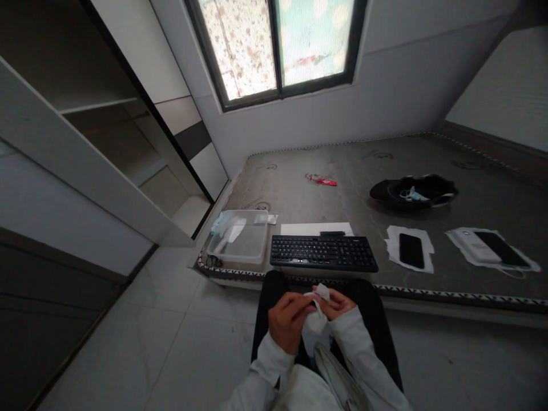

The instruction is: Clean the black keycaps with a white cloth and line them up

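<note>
Above my lap, my left hand (287, 321) and my right hand (336, 302) are close together, both closed on a crumpled white tissue (317, 321). The fingers of both hands pinch its upper part, and the lower part hangs down between them. Just beyond my knees a black keyboard (323, 253) lies near the mattress edge. Behind it rests a white sheet (299, 229) with a small black object (332, 233) on it. To the left of the keyboard stands a clear plastic box (242, 237) with pale items inside.
On the mattress (295, 200), a black phone (411, 251) lies on a white tissue at right. Farther right are another phone (503, 249) and a white device (479, 249). A black cap (415, 191) and a red packet (322, 180) lie farther back. An open wardrobe (128, 125) stands left.
</note>
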Tool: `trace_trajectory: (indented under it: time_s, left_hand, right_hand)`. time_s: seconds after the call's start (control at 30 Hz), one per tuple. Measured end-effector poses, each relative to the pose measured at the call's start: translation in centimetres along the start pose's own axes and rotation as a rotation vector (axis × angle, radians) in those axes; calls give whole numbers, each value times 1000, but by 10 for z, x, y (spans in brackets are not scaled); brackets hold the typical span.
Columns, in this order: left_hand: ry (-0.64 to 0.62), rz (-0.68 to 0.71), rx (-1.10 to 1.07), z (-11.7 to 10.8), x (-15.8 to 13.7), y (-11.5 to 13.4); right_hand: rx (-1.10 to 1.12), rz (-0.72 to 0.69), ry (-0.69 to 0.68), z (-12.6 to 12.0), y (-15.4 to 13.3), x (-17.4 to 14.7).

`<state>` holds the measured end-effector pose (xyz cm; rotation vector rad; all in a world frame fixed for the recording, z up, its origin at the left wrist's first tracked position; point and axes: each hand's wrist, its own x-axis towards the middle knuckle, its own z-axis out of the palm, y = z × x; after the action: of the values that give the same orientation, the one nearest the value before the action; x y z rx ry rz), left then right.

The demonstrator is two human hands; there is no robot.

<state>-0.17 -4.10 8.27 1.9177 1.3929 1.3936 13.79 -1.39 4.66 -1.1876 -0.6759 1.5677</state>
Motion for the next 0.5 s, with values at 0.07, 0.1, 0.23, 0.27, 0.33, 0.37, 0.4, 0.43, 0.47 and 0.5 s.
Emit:
trace_trajectory:
  time_s: [0.07,0.1,0.23,0.27,0.33,0.37,0.4,0.43,0.47,0.5]
  left_hand:
    - [6,17,11,1,0,-7]
    - [2,-3,19,1,0,-10]
    - [-18,-145,64,2,1,-18]
    - [-24,-173,73,3,1,-20]
    - [-28,-205,78,4,1,-25]
    - [-26,-212,74,4,1,-27]
    - [-21,-215,64,5,1,-29]
    - [-12,-217,50,5,2,-30]
    - [-2,-227,30,5,3,-32]
    - [9,-257,2,5,4,-33]
  right_hand:
    - [9,17,5,1,3,5]
    - [13,25,7,2,5,7]
    - [-4,50,26,6,7,16]
    - [-13,59,30,8,7,19]
    - [-20,75,48,10,10,23]
    - [-16,82,63,12,12,26]
    - [-8,85,81,14,15,28]
    - [1,86,96,16,18,31]
    - [2,76,111,17,22,33]
    - [-6,57,126,18,27,36]
